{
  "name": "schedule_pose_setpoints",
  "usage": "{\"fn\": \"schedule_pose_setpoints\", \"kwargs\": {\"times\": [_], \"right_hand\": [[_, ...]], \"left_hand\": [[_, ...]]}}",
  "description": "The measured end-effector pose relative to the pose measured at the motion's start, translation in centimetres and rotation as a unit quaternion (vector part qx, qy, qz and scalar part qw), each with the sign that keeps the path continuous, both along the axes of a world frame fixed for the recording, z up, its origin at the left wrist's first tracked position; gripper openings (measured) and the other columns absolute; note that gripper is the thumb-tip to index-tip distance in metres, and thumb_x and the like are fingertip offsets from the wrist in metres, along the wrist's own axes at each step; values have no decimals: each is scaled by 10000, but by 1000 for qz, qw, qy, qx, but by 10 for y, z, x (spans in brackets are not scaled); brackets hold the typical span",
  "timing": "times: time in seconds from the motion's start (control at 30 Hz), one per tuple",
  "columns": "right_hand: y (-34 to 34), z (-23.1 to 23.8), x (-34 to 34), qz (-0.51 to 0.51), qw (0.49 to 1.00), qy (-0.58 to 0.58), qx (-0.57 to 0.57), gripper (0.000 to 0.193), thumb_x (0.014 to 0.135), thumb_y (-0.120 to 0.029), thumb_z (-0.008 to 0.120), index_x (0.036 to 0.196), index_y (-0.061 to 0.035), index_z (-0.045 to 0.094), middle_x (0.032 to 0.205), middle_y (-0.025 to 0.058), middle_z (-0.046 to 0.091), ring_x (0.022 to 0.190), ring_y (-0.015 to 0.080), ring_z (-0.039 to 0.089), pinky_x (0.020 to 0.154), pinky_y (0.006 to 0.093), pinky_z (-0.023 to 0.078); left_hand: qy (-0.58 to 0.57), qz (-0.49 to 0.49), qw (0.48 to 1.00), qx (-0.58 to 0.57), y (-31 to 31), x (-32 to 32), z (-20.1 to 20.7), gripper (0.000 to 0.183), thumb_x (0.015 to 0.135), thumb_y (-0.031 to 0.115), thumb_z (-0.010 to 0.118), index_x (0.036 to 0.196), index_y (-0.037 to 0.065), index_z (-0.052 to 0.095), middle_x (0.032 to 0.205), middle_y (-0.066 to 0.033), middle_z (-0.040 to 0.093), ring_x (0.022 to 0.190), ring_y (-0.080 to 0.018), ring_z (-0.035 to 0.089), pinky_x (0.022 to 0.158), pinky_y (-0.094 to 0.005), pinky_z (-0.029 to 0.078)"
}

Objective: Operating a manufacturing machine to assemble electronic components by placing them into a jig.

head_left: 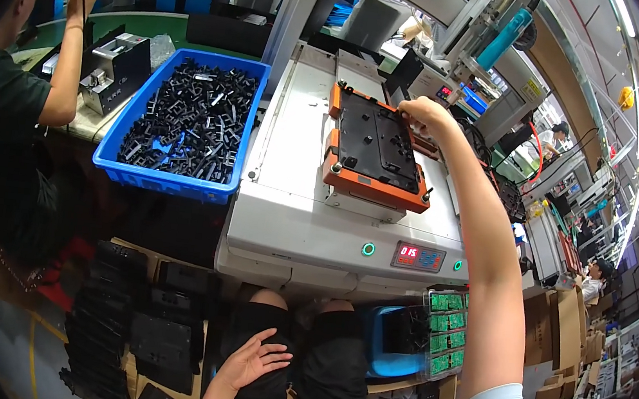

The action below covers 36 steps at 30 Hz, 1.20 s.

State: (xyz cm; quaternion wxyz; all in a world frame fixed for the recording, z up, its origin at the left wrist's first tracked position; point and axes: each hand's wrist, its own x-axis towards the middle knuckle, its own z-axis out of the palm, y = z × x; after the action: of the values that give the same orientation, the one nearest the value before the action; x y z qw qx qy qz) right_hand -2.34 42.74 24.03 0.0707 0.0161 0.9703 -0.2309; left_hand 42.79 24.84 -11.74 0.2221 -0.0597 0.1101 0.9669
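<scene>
My right hand (427,115) reaches out over the machine to the far right corner of an orange fixture (374,191). Its fingers are closed together there, and what they pinch is hidden. A flat black plastic panel (377,141) with small raised posts lies in the fixture, right beside those fingertips. Down by my lap, my left hand (254,361) hangs with its fingers spread and holds nothing. The fixture sits on the white bed of a machine (276,163) with a red-lit control panel (418,256) and green-ringed buttons.
Left of the machine stands a blue bin (172,183) heaped with small black plastic parts. Stacked black panels (105,317) lie low on the left. Green circuit boards (446,332) stand near my right knee, beside a blue tub (387,365). A co-worker (23,103) sits at far left.
</scene>
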Motion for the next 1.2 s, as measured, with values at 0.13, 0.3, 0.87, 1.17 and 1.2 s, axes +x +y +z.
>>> {"fn": "schedule_pose_setpoints", "kwargs": {"times": [0.13, 0.3, 0.87, 1.17, 1.2], "right_hand": [[-4, -3, 15, -11, 995, 15, -101, 252, 816, -230, 590, 639, -60, 535, 525, 1, 410, 421, 94, 344, 390, 250, 244], [8, -5, 33, 23, 989, 70, -125, 374, 849, -360, 597, 736, -7, 649, 531, 68, 520, 466, 176, 491, 445, 340, 369], [20, -80, 217, 78, 824, 474, -302, 236, 879, -229, 654, 1004, -33, 691, 983, 54, 676, 899, 131, 589, 837, 281, 425], [23, -106, 250, 106, 842, 475, -231, 352, 916, -259, 596, 1197, -48, 618, 1171, 75, 638, 1072, 175, 566, 948, 313, 398], [23, -116, 270, 125, 842, 475, -222, 387, 915, -229, 600, 1254, -45, 569, 1209, 120, 607, 1126, 208, 538, 950, 321, 403]], "left_hand": [[-2, 3, 1000, -9, 3, 0, 0, 430, 1016, 232, 370, 1408, 61, 327, 1238, -243, 540, 1203, -449, 483, 1052, -566, 352], [2, 6, 1000, -19, 6, 2, -1, 437, 1015, 244, 375, 1409, 61, 323, 1229, -244, 545, 1192, -447, 493, 1045, -562, 362], [80, 14, 995, -53, 13, 2, 2, 520, 1003, 279, 415, 1448, 68, 248, 1243, -192, 541, 1210, -364, 503, 1044, -477, 392], [-26, 160, 973, -166, -18, 42, -10, 432, 979, 234, 496, 1344, 20, 409, 1109, -195, 610, 1019, -306, 620, 941, -419, 492], [-79, 215, 952, -204, -31, 54, -22, 399, 961, 223, 528, 1288, 7, 454, 1082, -189, 610, 956, -292, 631, 900, -408, 511]]}}
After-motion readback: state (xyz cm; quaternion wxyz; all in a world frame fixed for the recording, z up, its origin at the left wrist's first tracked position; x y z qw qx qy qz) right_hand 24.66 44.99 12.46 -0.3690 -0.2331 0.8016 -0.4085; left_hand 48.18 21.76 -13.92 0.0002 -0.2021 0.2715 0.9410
